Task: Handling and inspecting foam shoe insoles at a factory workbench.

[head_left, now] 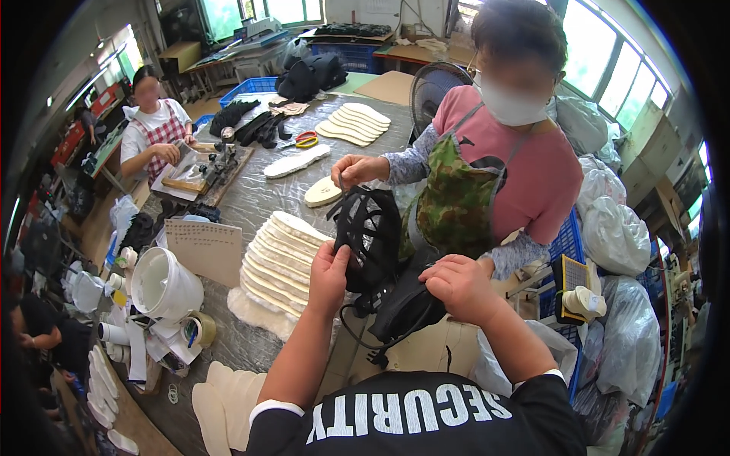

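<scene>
My left hand (328, 275) is closed on the near left edge of a black strap harness (370, 232), a cap-like web of crossing bands. A black cloth pouch (411, 308) hangs against it, and my right hand (461, 287) grips the pouch's upper right edge. Below both, a black cable (357, 338) loops down. Across from me a co-worker in a camouflage apron holds one of the harness's straps in a raised hand (360, 169). The co-worker's other hand is mostly hidden behind my right hand.
Cream fleecy insoles (281, 262) lie in an overlapping row on the plastic-covered table (220, 334). A white bucket (166, 285) and a tape roll (199, 329) stand left. Red-and-yellow scissors (306, 139) lie farther back. Another person works at far left; plastic bags (627, 334) crowd the right.
</scene>
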A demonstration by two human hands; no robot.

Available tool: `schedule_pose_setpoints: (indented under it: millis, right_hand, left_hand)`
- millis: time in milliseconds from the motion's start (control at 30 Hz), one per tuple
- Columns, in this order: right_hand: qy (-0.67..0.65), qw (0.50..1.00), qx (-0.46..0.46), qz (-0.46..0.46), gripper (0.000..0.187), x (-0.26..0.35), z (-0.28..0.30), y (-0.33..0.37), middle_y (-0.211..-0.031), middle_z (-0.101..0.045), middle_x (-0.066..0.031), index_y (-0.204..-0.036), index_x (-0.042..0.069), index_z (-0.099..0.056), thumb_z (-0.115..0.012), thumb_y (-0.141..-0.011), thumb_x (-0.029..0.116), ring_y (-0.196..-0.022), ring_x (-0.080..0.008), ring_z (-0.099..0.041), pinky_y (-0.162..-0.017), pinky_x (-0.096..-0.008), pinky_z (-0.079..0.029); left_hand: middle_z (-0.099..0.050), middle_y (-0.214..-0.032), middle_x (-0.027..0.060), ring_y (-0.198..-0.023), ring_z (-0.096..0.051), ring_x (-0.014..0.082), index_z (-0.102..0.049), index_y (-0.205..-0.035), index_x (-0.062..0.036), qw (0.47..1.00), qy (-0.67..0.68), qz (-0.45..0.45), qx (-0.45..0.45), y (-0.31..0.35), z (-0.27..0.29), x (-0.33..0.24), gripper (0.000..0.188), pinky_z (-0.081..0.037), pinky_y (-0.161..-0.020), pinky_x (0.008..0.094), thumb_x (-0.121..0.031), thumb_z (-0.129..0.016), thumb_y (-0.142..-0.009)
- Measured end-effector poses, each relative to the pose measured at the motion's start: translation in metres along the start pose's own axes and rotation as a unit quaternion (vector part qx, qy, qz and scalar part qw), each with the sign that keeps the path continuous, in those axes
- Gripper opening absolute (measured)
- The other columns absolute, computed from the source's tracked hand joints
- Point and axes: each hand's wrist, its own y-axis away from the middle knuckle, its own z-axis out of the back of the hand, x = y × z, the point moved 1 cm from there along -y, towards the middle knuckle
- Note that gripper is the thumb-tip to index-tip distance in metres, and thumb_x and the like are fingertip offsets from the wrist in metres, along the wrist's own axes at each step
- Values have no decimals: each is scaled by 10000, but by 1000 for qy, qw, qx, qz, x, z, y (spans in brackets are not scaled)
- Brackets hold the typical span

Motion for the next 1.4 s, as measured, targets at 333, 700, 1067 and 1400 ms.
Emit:
schedule_pose_setpoints:
  millis: [333,700,1067,1400]
  right_hand:
    - [27,996,-69,-56,100,-15,16,-1,-836,-662,-50,-779,68,-526,-588,-701,63,-800,-237,-659,-749,-359,-515]
    - [26,987,-130,-86,216,-41,35,-15,-814,-681,-49,-760,61,-509,-616,-631,-76,-783,-234,-674,-756,-387,-516]
    - [7,992,-87,-86,168,-70,21,-26,-843,-693,-26,-749,89,-523,-617,-700,-42,-836,-204,-676,-774,-398,-464]
    - [1,997,-63,-45,96,-86,-4,-30,-871,-671,19,-750,115,-523,-612,-727,88,-900,-160,-662,-802,-373,-426]
  left_hand:
    - [-630,-873,55,-767,-603,157,-566,-1017,-23,978,173,-38,-106,-80,31,0,161,-518,-750,309,-166,-492,-1015]
    - [-614,-1180,121,-1106,-571,309,-558,-1235,-68,862,442,62,-240,-170,76,39,481,-385,-1058,542,-394,-254,-1053]
    - [-548,-1328,137,-1265,-478,329,-537,-1232,-44,815,363,44,-450,-230,137,58,473,-288,-1089,594,-370,-251,-1046]
    - [-583,-1246,73,-1032,-594,194,-529,-1182,0,805,349,34,-479,-304,175,69,330,-490,-891,377,-241,-353,-1041]
